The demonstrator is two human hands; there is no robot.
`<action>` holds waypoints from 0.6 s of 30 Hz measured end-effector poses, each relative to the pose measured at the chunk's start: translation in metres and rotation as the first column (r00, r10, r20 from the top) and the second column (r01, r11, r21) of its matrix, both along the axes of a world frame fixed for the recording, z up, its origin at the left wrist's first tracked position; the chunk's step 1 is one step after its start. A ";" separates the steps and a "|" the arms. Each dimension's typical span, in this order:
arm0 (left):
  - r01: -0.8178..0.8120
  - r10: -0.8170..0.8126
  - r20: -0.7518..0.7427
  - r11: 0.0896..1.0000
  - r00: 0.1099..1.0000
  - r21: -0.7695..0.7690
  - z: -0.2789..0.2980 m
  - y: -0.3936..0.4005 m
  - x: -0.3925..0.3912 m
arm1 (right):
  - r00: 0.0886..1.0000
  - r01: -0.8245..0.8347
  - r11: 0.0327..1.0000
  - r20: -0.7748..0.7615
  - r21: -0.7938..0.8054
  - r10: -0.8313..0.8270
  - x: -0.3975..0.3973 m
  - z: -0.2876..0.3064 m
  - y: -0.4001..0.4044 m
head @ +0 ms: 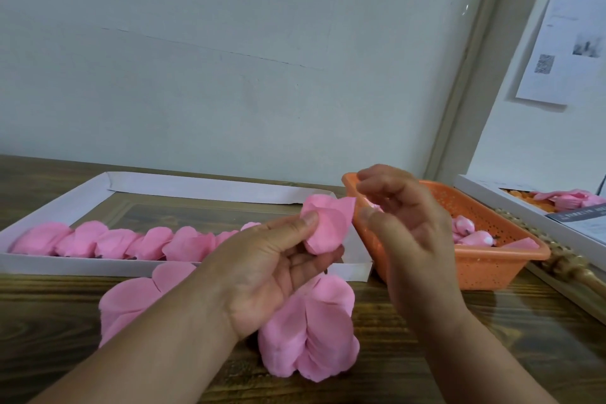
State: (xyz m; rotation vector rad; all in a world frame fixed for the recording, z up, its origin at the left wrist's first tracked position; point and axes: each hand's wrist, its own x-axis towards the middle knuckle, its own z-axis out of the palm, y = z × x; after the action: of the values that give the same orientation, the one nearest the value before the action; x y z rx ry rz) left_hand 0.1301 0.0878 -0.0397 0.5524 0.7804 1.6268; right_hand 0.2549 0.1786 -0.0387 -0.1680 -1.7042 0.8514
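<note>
Left hand (278, 259) pinches the pink petal flower (328, 226) mid-scene, above the table (492, 338). Right hand (406, 233) loosely curled, empty, just right. Risk: light thumb pinch, layered petals may slip apart.

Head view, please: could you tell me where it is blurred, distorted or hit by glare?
In the head view the light is soft and even, shadows faint; the right hand is motion-blurred, the left hand and the pink petals it pinches look sharper; the wide lens slants and bends the wall trim; glare streaks the top of the posted sheet.
</note>
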 end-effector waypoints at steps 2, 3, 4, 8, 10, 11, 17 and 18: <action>0.001 -0.001 0.055 1.000 0.998 -0.007 0.002 0.000 -0.003 | 0.997 0.017 0.998 -0.077 -0.066 -0.022 0.002 0.002 0.001; 0.009 -0.009 0.072 1.000 0.997 -0.004 0.002 0.000 -0.004 | 0.996 0.049 0.997 -0.072 -0.060 -0.053 0.003 0.002 0.001; 0.017 -0.017 0.081 1.000 0.997 -0.001 0.003 -0.001 -0.005 | 0.995 0.083 0.996 -0.050 -0.026 -0.084 0.005 0.003 0.000; 0.045 -0.046 0.071 0.999 0.996 0.021 0.002 0.000 -0.007 | 0.978 0.087 0.937 0.151 0.339 -0.145 0.010 0.006 -0.007; 0.065 -0.066 0.028 0.997 0.997 0.048 0.001 -0.001 -0.006 | 0.955 0.010 0.918 0.268 0.396 -0.126 0.012 0.007 -0.008; 0.073 -0.073 0.008 0.996 0.997 0.054 0.001 -0.002 -0.006 | 0.943 -0.008 0.926 0.312 0.376 -0.118 0.013 0.007 -0.008; 0.089 -0.088 -0.020 0.996 0.996 0.025 0.000 -0.002 -0.007 | 0.927 -0.095 0.995 0.368 0.034 0.076 0.018 0.011 -0.005; 0.089 -0.088 -0.019 0.996 0.996 0.024 0.000 -0.002 -0.007 | 0.921 -0.108 0.994 0.376 0.009 0.097 0.018 0.011 -0.004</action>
State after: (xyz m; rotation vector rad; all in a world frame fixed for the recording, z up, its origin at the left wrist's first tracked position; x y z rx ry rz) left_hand 0.1231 0.0859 -0.0400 0.6118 0.7393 1.5536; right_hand 0.2731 0.1747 -0.0272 -0.2356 -2.0992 0.9127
